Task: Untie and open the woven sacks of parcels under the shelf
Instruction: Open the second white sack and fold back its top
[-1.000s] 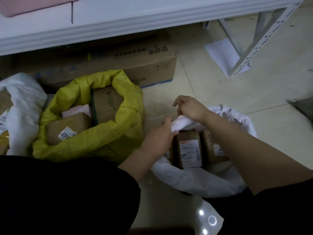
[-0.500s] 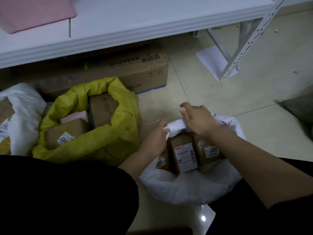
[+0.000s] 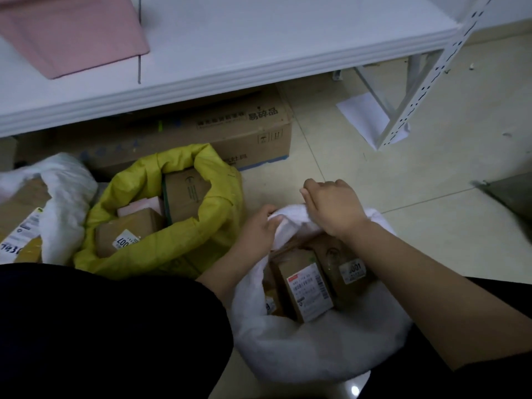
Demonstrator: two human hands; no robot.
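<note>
A white woven sack (image 3: 316, 347) stands open on the floor in front of me, with brown labelled parcels (image 3: 305, 286) showing inside. My left hand (image 3: 259, 228) grips the far left part of its rolled rim. My right hand (image 3: 334, 208) grips the far rim next to it, fingers curled over the white fabric. To the left a yellow sack (image 3: 201, 237) stands open with cardboard parcels (image 3: 126, 231) in it. Another white sack (image 3: 66, 203) lies open at the far left edge.
A white shelf board (image 3: 259, 47) runs across the top, with a pink item (image 3: 69, 33) on it and a perforated leg (image 3: 426, 90) at right. A long cardboard box (image 3: 230, 133) lies under the shelf. White paper (image 3: 365, 116) lies on the tiled floor.
Both hands have worked the white sack's rim outward and down, exposing more of the parcels. The view has shifted, showing more of the shelf top.
</note>
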